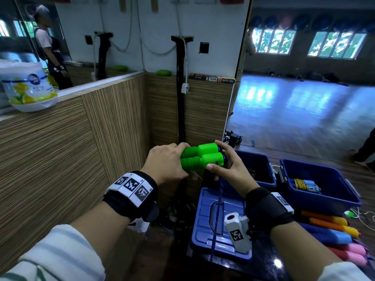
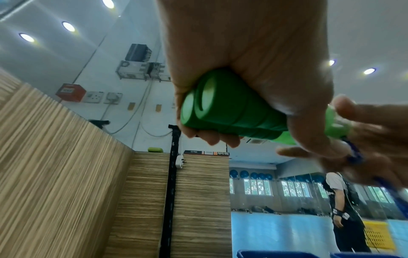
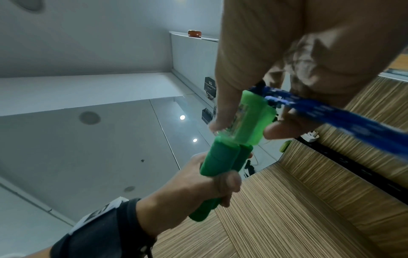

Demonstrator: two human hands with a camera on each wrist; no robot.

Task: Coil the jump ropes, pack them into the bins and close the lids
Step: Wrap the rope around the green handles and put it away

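Two green jump-rope handles [image 1: 200, 157] lie side by side in the air, above a blue bin lid [image 1: 211, 222]. My left hand [image 1: 168, 163] grips their ribbed ends [image 2: 232, 113]. My right hand [image 1: 225, 163] pinches the thicker ends [image 3: 249, 118] between thumb and fingers. The blue rope [image 1: 218, 209] hangs from those ends down across the lid; in the right wrist view the blue rope [image 3: 331, 113] runs under the palm. An open blue bin [image 1: 316, 185] at the right holds a coiled rope with blue handles [image 1: 306, 184].
A second open blue bin [image 1: 257, 165] stands behind the lid. Orange, blue and pink handles [image 1: 332, 234] lie at the right. A wood-panelled wall [image 1: 71, 149] closes the left side; a white tub [image 1: 28, 86] sits on its ledge. A black strap [image 1: 180, 98] hangs in the corner.
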